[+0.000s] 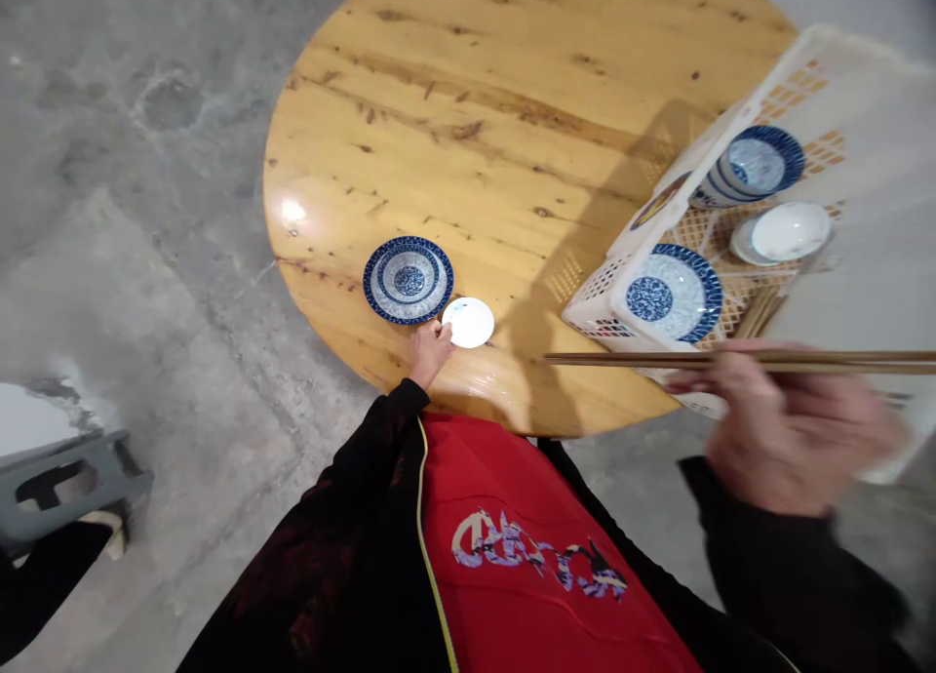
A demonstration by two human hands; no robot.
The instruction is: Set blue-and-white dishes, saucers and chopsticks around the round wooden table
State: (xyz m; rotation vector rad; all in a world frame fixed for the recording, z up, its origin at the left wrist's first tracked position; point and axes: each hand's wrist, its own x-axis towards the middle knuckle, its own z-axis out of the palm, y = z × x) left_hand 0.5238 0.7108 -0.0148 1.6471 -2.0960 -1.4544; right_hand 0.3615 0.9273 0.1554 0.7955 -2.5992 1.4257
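Note:
My right hand [782,419], slightly blurred, is closed around a pair of wooden chopsticks [629,359]. They lie level across the view, in front of the near side of the basket, with their tips pointing left over the table. On the left, my left hand [431,349] rests at the table's near edge, fingers closed on the left rim of a small white saucer [470,323]. Just beside the saucer stands a blue-and-white patterned plate [372,281] with what looks like a bowl of matching pattern [409,280] on it.
A white plastic basket [600,297] stands at the right, overlapping the round wooden table [453,156]. Inside are stacked patterned bowls [757,166], white dishes [790,232], a patterned plate [673,293] and more chopsticks [760,312]. A grey stool [73,488] is on the floor at left.

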